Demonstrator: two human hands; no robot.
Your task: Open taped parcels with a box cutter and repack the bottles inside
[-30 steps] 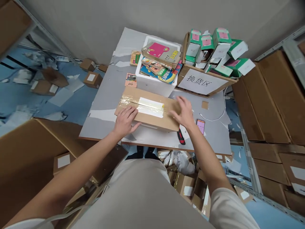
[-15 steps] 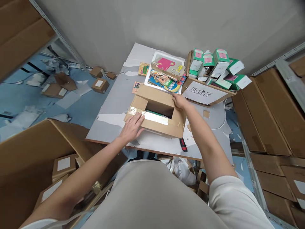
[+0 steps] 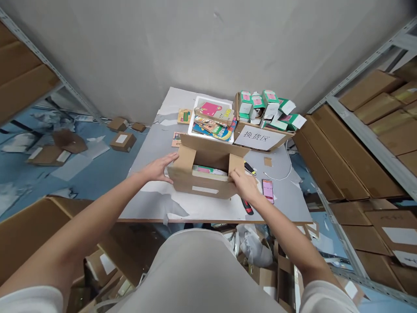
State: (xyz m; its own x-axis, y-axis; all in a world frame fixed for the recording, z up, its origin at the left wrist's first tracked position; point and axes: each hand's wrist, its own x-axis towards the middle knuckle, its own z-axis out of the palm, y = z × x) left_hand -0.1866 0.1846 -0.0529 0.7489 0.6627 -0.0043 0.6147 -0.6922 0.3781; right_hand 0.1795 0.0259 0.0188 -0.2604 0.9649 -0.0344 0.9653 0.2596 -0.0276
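An opened cardboard box (image 3: 185,184) stands near the table's front edge, its back flap raised and a white label on its front. Inside, part of a green, pink and white package (image 3: 208,170) shows; the rest is hidden by the walls. My left hand (image 3: 160,168) rests against the box's upper left side, fingers apart. At the front right corner, my right hand (image 3: 243,186) has its fingers bent over the edge of the cardboard. Just behind that hand lies a yellow and black tool (image 3: 250,168). A red and black box cutter (image 3: 247,207) lies below it.
Behind the box are a white tray (image 3: 192,126) of books and a carton (image 3: 237,130) of green-and-white boxes. A phone (image 3: 268,191) and a white cable (image 3: 282,178) lie to the right. Shelves with cartons flank the table (image 3: 146,150); a large open carton (image 3: 39,230) stands lower left.
My left hand has gone from the front flap to the box's left side. My right hand has come from the back right to the front corner. The box's front flap no longer covers its front.
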